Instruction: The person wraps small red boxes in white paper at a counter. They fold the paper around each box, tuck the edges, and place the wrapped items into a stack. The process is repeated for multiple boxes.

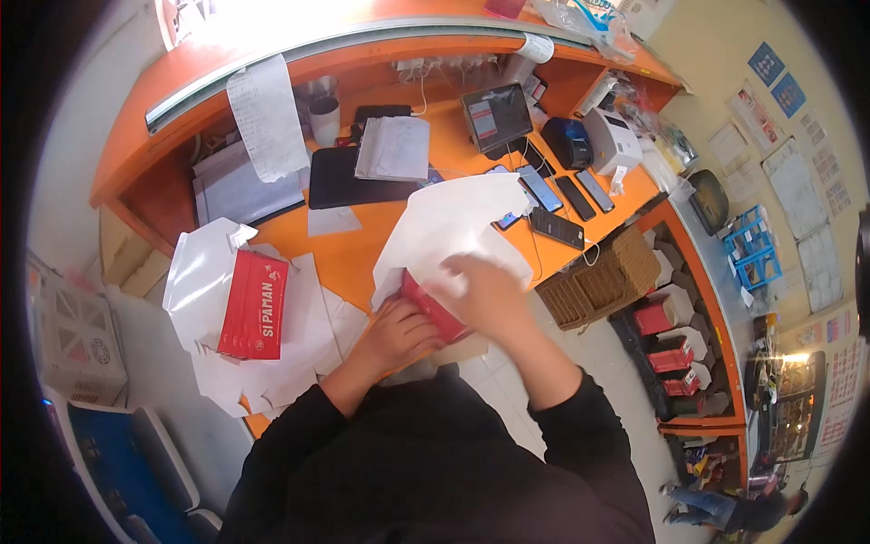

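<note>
Before my body is a partly folded paperboard carton, white inside with a red outer panel. My left hand grips its lower left side, fingers lying along the red panel. My right hand, blurred, is over the carton's right part with fingers bent. Whether it pinches the board or only touches it, I cannot tell. To the left, a stack of flat red-and-white carton blanks lies on the orange desk, printed panels facing up.
Several phones with cables, a tablet and label printers stand at the back right. A notebook lies on a black laptop. Right of the desk are a wicker basket and shelved cartons. A person is at far lower right.
</note>
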{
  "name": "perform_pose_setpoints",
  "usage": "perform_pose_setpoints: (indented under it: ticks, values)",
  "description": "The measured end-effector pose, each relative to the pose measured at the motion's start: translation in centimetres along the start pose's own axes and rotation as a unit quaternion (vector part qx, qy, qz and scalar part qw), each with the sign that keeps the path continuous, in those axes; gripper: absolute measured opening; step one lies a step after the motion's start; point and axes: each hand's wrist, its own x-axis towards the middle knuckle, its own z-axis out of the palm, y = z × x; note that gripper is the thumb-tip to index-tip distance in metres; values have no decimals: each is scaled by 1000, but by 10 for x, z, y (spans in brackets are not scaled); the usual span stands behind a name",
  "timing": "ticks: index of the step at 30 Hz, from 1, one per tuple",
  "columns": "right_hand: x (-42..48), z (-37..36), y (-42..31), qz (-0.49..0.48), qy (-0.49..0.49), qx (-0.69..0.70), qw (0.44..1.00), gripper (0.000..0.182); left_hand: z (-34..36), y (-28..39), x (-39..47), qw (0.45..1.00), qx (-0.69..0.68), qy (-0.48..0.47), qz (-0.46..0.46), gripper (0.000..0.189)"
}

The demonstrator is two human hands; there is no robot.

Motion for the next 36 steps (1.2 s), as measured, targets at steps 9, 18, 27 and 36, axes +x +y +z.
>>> perform_pose_setpoints:
  ticks: [9,18,27,36]
  values:
    - [-1,25,-7,1,-176,-55,983,17,0,10,11,1000,-4,19,17,17]
    - [-17,51,-8,30,-151,44,987,31,20,2,-4,998,11,37,44,16]
    - [-32,54,-6,-16,-90,64,994,46,30,-3,-12,997,-68,20,-30,24]
    - [-50,43,8,-10,-195,27,980,30,-107,2,-65,987,140,58,55,33]
